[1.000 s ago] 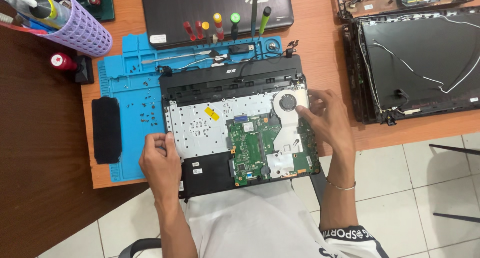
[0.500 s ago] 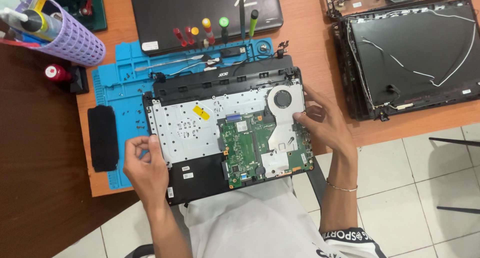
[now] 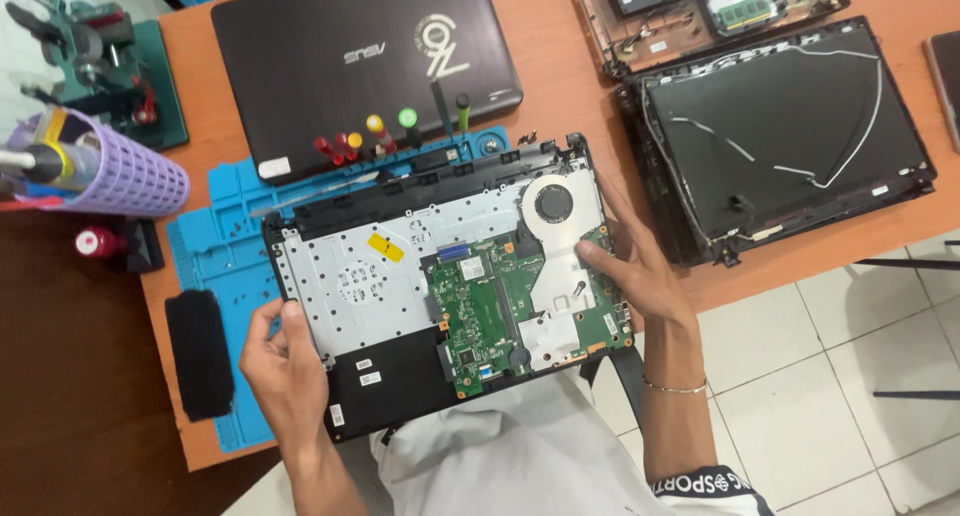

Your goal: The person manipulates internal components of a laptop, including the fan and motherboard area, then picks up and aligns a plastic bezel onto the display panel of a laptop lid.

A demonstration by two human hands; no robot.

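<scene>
both hands grip the opened laptop base (image 3: 400, 276) over the blue repair mat (image 3: 215, 246): left hand (image 3: 280, 361) clasps its left edge, right hand (image 3: 630, 266) holds the right edge beside the cooling fan (image 3: 552, 201)

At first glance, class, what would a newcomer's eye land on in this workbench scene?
The opened laptop base in the centre, its green motherboard and round cooling fan bare, gripped by the left hand and right hand. Beneath it lies a blue repair mat; at the right lies a stripped black screen lid.
</scene>
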